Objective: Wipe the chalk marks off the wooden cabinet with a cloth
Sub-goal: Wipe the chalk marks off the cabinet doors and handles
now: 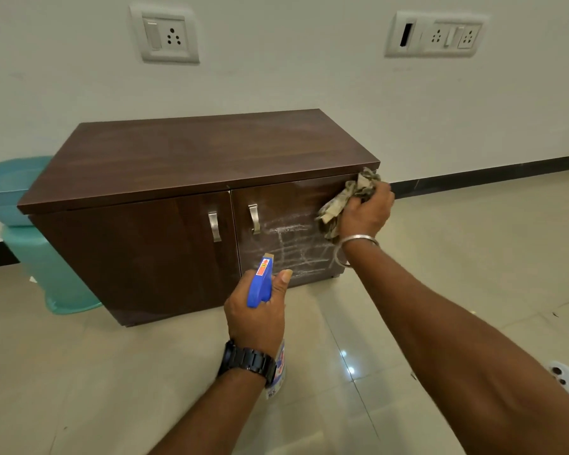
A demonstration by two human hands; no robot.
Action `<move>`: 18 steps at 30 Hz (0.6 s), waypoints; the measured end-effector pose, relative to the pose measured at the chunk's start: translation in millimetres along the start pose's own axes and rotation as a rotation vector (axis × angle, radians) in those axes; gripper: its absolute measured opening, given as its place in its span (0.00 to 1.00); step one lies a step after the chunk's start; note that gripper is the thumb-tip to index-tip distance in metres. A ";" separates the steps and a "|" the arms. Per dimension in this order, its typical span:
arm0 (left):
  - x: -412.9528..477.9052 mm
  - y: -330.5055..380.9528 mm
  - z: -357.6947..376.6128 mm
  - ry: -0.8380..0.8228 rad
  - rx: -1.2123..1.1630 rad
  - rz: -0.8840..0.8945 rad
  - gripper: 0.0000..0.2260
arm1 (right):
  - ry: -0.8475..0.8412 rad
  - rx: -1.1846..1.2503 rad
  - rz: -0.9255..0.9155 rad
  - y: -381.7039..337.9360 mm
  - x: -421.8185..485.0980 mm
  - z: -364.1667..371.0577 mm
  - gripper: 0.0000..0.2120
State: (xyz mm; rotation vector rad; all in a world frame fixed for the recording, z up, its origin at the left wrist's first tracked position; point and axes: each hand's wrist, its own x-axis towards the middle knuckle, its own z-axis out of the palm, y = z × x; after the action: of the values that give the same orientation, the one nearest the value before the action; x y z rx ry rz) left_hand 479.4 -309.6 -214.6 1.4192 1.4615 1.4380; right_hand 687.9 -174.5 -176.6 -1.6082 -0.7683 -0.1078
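A dark brown wooden cabinet (pixel 184 159) with two doors stands against the wall. White chalk marks (pixel 296 247) cover the lower part of its right door. My right hand (pixel 367 211) grips a crumpled patterned cloth (pixel 345 200) against the upper right corner of that door, above the marks. My left hand (pixel 255 311) holds a spray bottle with a blue trigger head (pixel 260 285), its nozzle pointing toward the chalked door from a short distance in front.
A teal plastic bin (pixel 51 270) and a blue tub (pixel 7 185) stand at the cabinet's left side. Two metal handles (pixel 214 226) sit at the doors' meeting edge. Socket plates (pixel 165 36) hang on the wall above. Glossy beige tile floor (pixel 112 372) spreads in front.
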 end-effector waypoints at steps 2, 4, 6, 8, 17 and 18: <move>0.2 0.3 1.4 0.018 -0.013 -0.013 0.24 | 0.041 0.000 -0.013 -13.1 -14.0 8.1 0.08; 3.6 -1.8 1.7 0.051 -0.016 0.003 0.24 | -0.109 -0.039 -0.267 -23.7 -44.8 15.1 0.08; 6.5 -7.2 3.8 0.067 -0.008 0.020 0.24 | -0.333 -0.135 -0.598 -21.0 -67.7 22.9 0.10; 6.9 -11.5 7.8 0.056 0.016 0.028 0.25 | -0.453 -0.213 -0.778 -13.9 -63.6 26.8 0.11; 8.5 -7.6 16.4 0.011 0.004 -0.029 0.33 | -0.138 -0.005 -0.019 6.3 -11.4 0.5 0.10; 7.3 -7.5 15.9 0.002 0.028 -0.040 0.33 | -0.159 -0.015 -0.025 5.9 -11.5 -0.9 0.11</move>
State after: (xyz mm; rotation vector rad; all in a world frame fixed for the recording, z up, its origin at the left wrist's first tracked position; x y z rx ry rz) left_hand 491.0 -297.2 -223.1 1.3978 1.5091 1.3994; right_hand 682.4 -180.0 -187.0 -1.6356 -0.9120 -0.0039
